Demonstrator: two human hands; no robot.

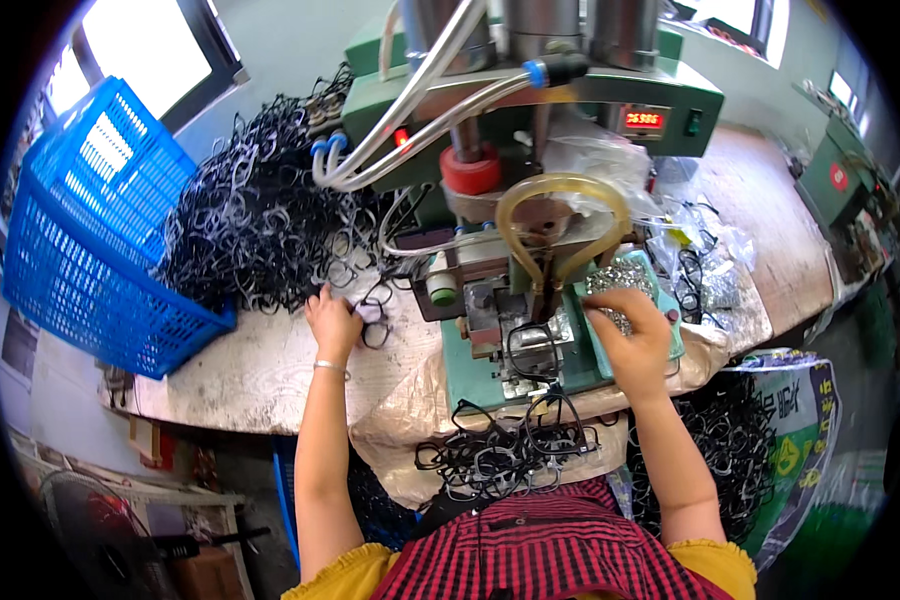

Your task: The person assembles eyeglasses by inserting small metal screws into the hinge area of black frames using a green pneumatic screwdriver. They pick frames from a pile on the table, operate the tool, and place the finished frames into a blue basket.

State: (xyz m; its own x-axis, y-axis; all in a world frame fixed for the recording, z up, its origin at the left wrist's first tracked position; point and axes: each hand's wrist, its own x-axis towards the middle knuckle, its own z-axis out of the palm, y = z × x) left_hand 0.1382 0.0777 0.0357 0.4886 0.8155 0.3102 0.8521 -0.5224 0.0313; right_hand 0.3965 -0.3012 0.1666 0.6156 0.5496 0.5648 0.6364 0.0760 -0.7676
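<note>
My left hand [332,325] rests on the tabletop at the near edge of a big heap of black eyeglass frames [260,215]. Its fingers are stretched out and apart, and a loose black frame [375,322] lies beside its thumb. Over a green tray [602,352] of small shiny metal parts [620,285], my right hand [632,335] has thumb and forefinger brought together; anything between the tips is too small to make out. Between my hands, one black eyeglass frame [532,352] sits at the metal fixture [490,318] of a green press [550,120].
A blue plastic basket [80,255] lies tipped at the left, beside the heap. More black frames [500,450] lie close to my lap on brown paper [390,430]. Clear plastic bags [720,270] are at the right. Below stands a sack [800,430] near further frames.
</note>
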